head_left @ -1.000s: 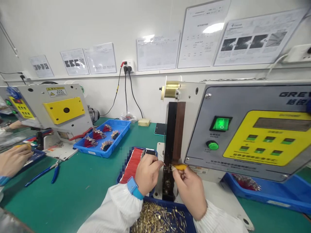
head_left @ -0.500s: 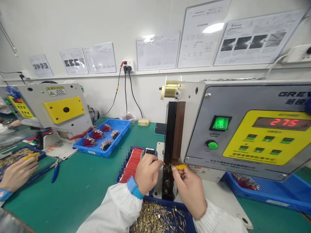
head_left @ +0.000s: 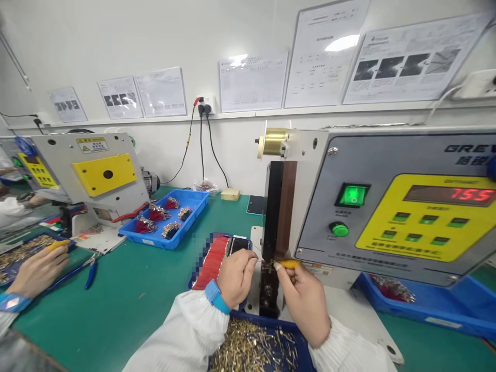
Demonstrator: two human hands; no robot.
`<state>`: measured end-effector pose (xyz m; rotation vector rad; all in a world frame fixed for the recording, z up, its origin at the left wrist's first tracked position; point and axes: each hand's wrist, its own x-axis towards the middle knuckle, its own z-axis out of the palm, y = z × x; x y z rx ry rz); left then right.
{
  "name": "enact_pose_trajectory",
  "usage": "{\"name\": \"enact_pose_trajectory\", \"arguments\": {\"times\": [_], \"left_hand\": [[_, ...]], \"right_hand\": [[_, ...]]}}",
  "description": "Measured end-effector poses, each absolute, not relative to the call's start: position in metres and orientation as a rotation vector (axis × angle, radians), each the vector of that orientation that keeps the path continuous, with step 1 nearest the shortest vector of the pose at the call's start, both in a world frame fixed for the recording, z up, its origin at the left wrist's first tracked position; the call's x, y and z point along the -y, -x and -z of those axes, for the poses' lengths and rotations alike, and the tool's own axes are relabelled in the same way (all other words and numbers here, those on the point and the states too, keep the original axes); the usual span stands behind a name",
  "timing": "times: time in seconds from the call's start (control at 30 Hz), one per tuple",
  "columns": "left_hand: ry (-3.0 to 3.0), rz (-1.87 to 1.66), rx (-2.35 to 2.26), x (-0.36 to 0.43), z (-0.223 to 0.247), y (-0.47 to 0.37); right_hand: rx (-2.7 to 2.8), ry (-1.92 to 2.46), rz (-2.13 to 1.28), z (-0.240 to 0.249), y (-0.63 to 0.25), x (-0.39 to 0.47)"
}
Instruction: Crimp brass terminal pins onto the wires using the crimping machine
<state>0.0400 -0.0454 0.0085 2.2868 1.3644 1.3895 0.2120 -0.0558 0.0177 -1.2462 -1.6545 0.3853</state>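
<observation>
While left hand [head_left: 237,279] and right hand [head_left: 306,305] pinch closed at lower centre, contents unclear, we should keep both steady, clear of the black column [head_left: 273,206].

I am viewing remotely: on the tabletop [head_left: 116,320], a machine [head_left: 310,170] stands at right, its upright column [head_left: 272,206] at its left end. Before the column, nearest me, lies a parts tray [head_left: 267,320]; left of the column, a wire tray [head_left: 250,242]. Farther back and left sits a bundle tray [head_left: 155,241], beside a second machine [head_left: 127,199]. Pliers [head_left: 91,274] lie before them. Another tray [head_left: 445,305] lies far right. Sheets [head_left: 251,82] hang on the wall [head_left: 248,26] behind
</observation>
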Motion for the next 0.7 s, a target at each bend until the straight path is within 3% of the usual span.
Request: {"name": "enact_pose_trajectory", "arguments": {"times": [0.23,0.37,0.7], "left_hand": [[-2.078,-1.356,-1.423,0.041,-0.001,-0.04],[-2.09,-1.356,-1.42,0.04,-0.001,-0.042],[-2.036,-1.377,-1.456,0.038,-0.002,-0.042]], "right_hand": [[1.936,1.493,-0.235,-0.033,-0.263,0.048],[1.998,1.656,-0.352,-0.029,-0.3,0.049],[2.017,1.505,-0.273,-0.007,-0.298,0.048]]}}
